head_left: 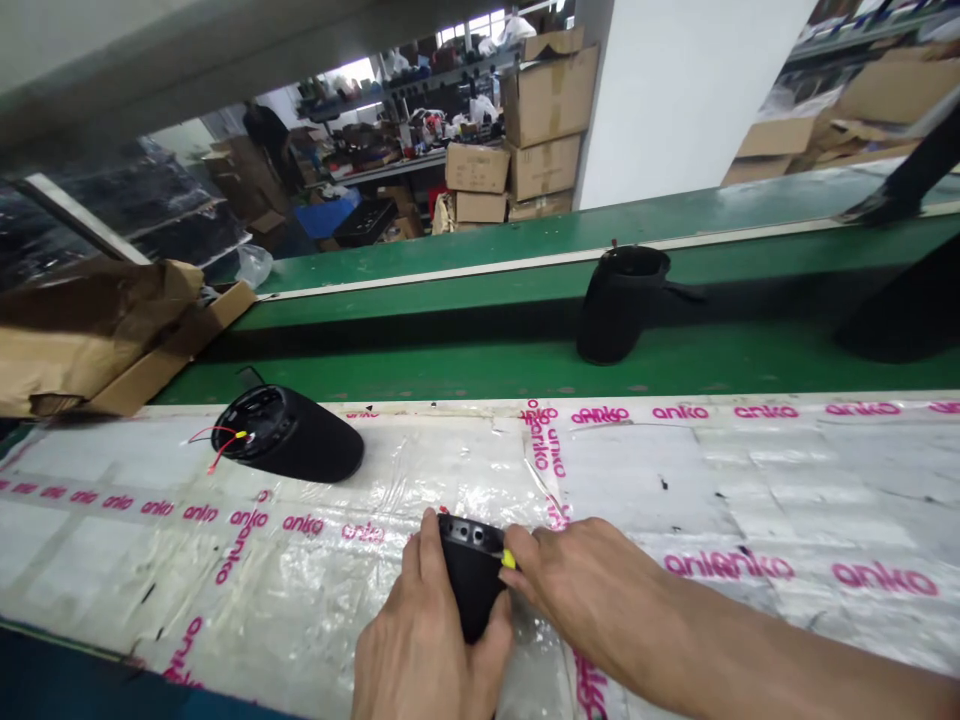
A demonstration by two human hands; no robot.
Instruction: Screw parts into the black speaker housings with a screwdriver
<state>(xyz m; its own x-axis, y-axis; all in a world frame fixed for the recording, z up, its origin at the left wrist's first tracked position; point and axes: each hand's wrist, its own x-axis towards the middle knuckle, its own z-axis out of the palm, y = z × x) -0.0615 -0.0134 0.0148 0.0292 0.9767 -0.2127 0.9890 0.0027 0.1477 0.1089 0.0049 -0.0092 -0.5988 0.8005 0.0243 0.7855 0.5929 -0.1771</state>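
Observation:
A black fabric-covered speaker housing (472, 590) stands in front of me, its rim with several small openings turned up. My left hand (427, 630) is closed around its near side, thumb to the right and fingers to the left. At the right of the rim, my right hand (577, 580) pinches a small yellow piece (508, 559); its full shape is hidden by the fingers. A bit of red shows at the rim's far edge. Farther left, a second black speaker housing (307, 440) lies on its side, with red wires and a yellow piece at its open end.
Plastic-covered worktop (637, 500) with pink-printed tape lies under my hands. Behind it runs a green conveyor belt (450, 365), carrying another black housing (611, 310) and a dark shape (911, 310) at right. An open cardboard box (105, 340) sits left. A person (268, 135) is in the background.

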